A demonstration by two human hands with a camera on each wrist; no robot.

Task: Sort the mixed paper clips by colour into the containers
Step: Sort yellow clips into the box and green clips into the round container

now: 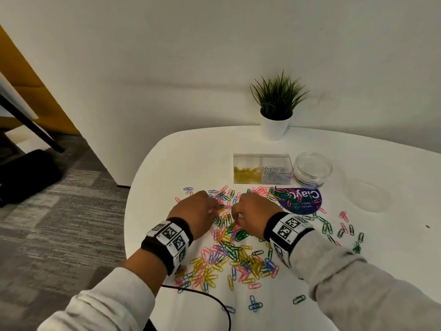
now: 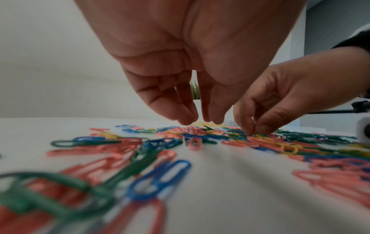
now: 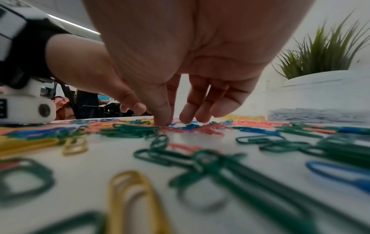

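A loose pile of pink, green, yellow and blue paper clips (image 1: 229,237) is spread over the white table (image 1: 181,158). Both hands reach into its far part. My left hand (image 1: 213,207) points its fingers down, their tips (image 2: 186,118) just above the clips with nothing seen between them. My right hand (image 1: 235,211) presses thumb and forefinger together on a clip in the pile (image 3: 162,124); its colour is hidden. Behind the pile a clear two-part box (image 1: 262,158) holds yellow clips (image 1: 247,174) on the left and silver clips (image 1: 276,174) on the right.
A round clear tub (image 1: 312,168) stands right of the box, with a clear lid (image 1: 367,197) lying further right. A purple printed card (image 1: 300,199) lies under some clips. A potted plant (image 1: 276,108) is at the back. A black cable (image 1: 214,299) runs near the front edge.
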